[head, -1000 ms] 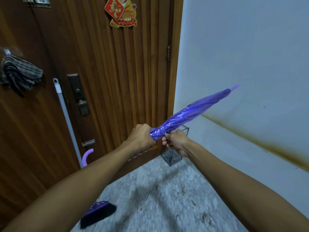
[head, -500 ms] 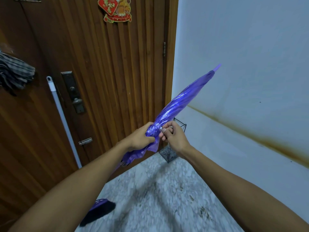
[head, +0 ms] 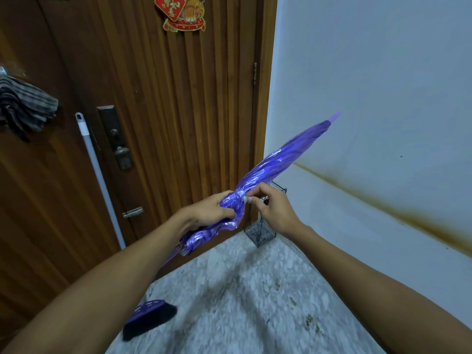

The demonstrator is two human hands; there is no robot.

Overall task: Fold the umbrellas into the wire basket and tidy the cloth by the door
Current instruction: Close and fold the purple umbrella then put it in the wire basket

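Two hands work one umbrella (head: 278, 162) in mid-air before the door (head: 178, 123). The left hand (head: 204, 213) is clenched round its gathered canopy; the right hand (head: 270, 208) pinches a small tab at the wrap. Thin, slick fabric over stiff ribs should feel light, so holding at the bunched middle seems soundest. Its long axis slants, tip up-right toward the wall (head: 383, 72), above the wire basket (head: 260, 233).
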